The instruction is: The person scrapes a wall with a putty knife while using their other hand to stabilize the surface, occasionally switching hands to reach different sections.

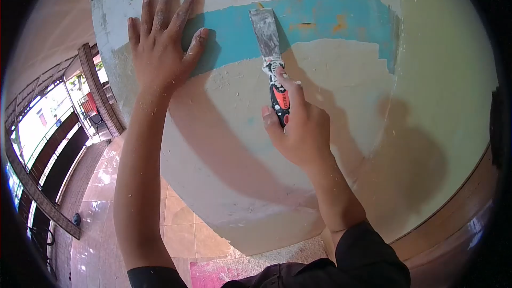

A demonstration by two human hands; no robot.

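Observation:
My left hand (162,45) lies flat with spread fingers on the pale wall (224,96), its thumb beside the left end of a blue patch (229,32). In my right hand (298,122) is a putty knife (269,42) with a black and red handle, pointing up. Its wide metal blade, smeared with white, overlaps the blue patch near that patch's upper edge. White material cakes the top of the handle. Orange and yellow marks show on the blue area to the right of the blade.
Below the wall, white crumbs lie on a pink sheet (205,274) and around it on the tiled floor (181,218). A metal gate (53,165) and a post (98,90) stand at the left. Shadows fall on the wall at the right.

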